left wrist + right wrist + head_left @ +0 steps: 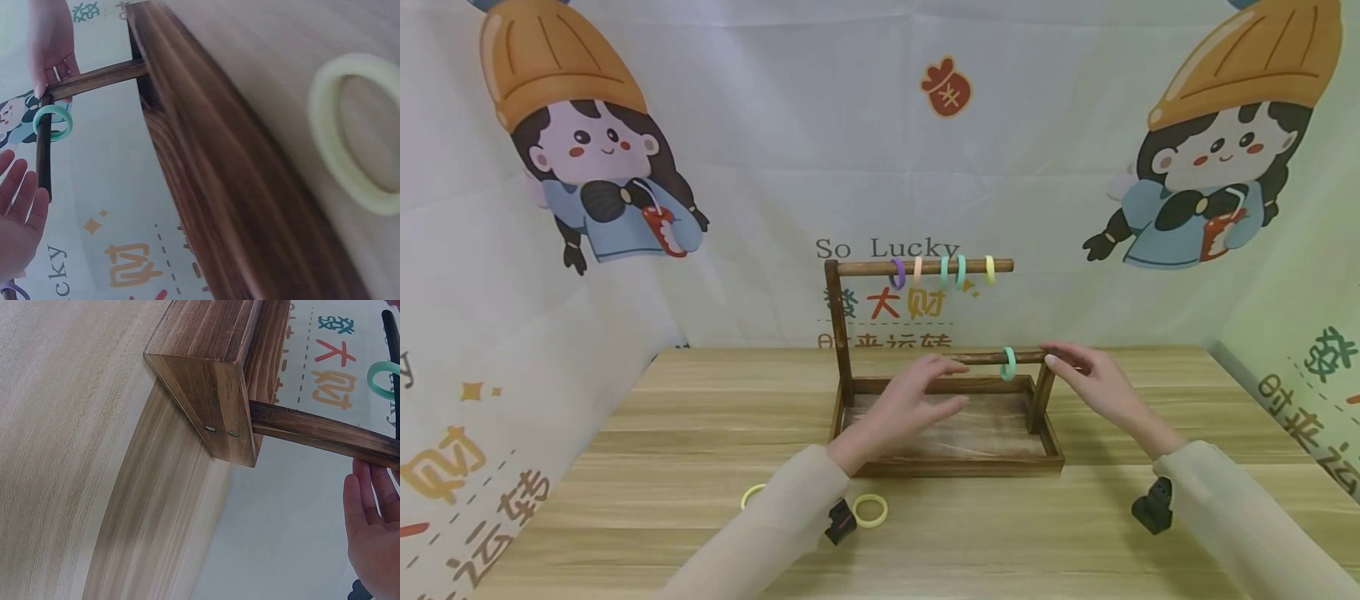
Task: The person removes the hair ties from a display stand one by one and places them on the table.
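Left hand (916,396) hangs beside the free end of a lower bar (981,359), its thumb and fingers spread with nothing held between them; whether a fingertip touches the wood I cannot tell. To its right, the right hand (1099,385) pinches the bar's other end, where it meets the short post (1042,400) of the wooden stand (955,469). Between the two hands, nearer the right, a mint ring (1012,362) hangs around the lower bar. The step in hand looks like handling rings at this bar (putting on or taking off, a single moment cannot settle), the right hand probably steadying. A next move would seem to call for a left thumb-and-finger pinch, on that ring or on a yellow ring (871,525) lying on the tabletop (700,433) below the left wrist. Above the left hand, an upper bar (931,267) bears five more rings (944,272). Both forearms slant inward, the left hand pointing right, the right hand pointing left
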The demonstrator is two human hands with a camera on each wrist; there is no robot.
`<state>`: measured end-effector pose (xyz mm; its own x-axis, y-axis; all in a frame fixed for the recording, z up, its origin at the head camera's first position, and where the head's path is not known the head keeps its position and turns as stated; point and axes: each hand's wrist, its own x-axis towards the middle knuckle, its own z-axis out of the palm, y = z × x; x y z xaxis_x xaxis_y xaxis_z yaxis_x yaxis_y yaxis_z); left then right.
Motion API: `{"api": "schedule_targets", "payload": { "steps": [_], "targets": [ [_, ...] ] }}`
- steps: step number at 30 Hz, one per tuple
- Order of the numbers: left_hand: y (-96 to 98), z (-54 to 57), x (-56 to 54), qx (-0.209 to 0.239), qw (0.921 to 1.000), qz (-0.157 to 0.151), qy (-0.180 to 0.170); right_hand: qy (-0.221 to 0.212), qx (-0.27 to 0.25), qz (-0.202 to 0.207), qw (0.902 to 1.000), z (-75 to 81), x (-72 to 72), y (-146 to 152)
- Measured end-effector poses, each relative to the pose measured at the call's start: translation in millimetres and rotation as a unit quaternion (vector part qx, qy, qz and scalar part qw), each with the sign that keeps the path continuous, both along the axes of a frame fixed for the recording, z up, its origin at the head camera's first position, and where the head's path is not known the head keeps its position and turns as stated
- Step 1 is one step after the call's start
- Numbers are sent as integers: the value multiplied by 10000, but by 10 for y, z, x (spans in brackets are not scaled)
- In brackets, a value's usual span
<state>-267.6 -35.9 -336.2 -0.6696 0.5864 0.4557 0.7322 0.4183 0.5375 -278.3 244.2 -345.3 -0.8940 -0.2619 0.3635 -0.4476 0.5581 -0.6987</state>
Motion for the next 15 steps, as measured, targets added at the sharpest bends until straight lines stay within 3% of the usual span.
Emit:
{"api": "schedule_targets", "payload": {
  "steps": [8,15],
  "targets": [
    [204,59,-112,128,9989,127,436,-23,-57,20,10000,-2,-6,10],
    [347,91,-155,-304,9955,406,795,-6,-43,8,10000,3,-5,5]
  ]
}}
